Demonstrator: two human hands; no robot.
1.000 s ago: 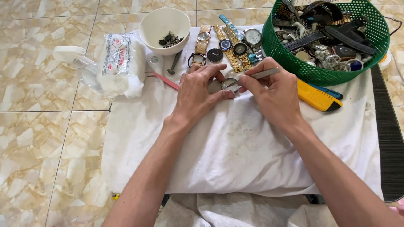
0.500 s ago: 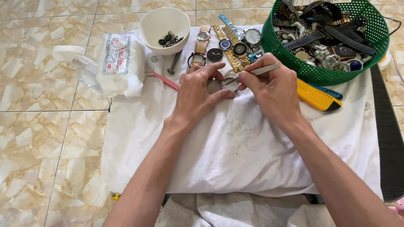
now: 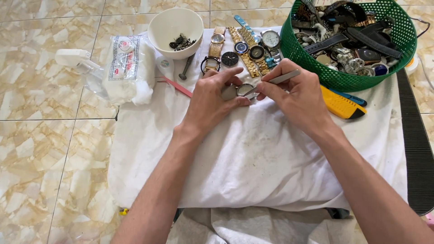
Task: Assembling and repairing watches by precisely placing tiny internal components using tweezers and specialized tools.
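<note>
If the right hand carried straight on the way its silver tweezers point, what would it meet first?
The right hand aims its silver tweezers leftward and down; their tips are already at the small round metal watch case pinched in the left hand, so probably that case first.

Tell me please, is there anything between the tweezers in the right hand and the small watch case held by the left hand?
Nothing visible. The left hand holds the small watch case on the white cloth, and the tweezers in the right hand already reach its rim. The other watches lie behind it, farther from the person.
</note>
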